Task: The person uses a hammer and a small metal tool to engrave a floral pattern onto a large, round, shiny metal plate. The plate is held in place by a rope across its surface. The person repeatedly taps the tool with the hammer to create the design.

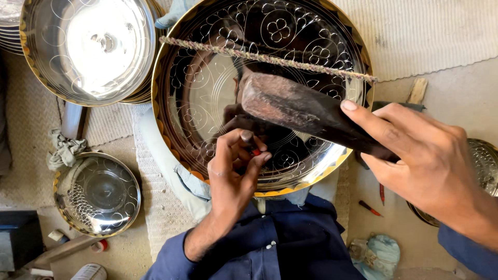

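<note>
A large shiny metal plate (207,98) with engraved flower and circle patterns lies in front of me, its rim gold-scalloped. My left hand (233,171) pinches a small punch tool (249,142) with a red tip against the plate's lower part. My right hand (420,155) grips a dark wooden mallet (290,106) whose head hangs over the plate just above the punch. A braided cord (270,58) stretches across the plate's upper half.
A stack of plain steel plates (88,46) sits at the top left. A smaller engraved bowl (98,194) lies at the lower left beside a rag (65,150). Another engraved dish (485,166) shows at the right edge. Small red-handled tools (371,208) lie on the floor.
</note>
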